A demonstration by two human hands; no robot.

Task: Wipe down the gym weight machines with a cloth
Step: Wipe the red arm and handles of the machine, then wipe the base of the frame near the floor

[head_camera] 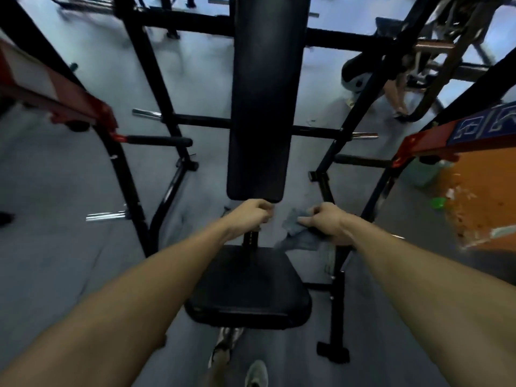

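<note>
A crumpled grey cloth (300, 231) is gripped in the curled right hand (326, 222), just beyond the far right corner of the padded black seat (248, 291). The left hand (251, 215) is curled below the long backrest (262, 101); whether anything is held cannot be told.

cloth (303, 236): grey-blue | back pad (262, 107): black | seat pad (248, 286): black | lever arm (69, 99): red | floor (69, 191): grey
</note>
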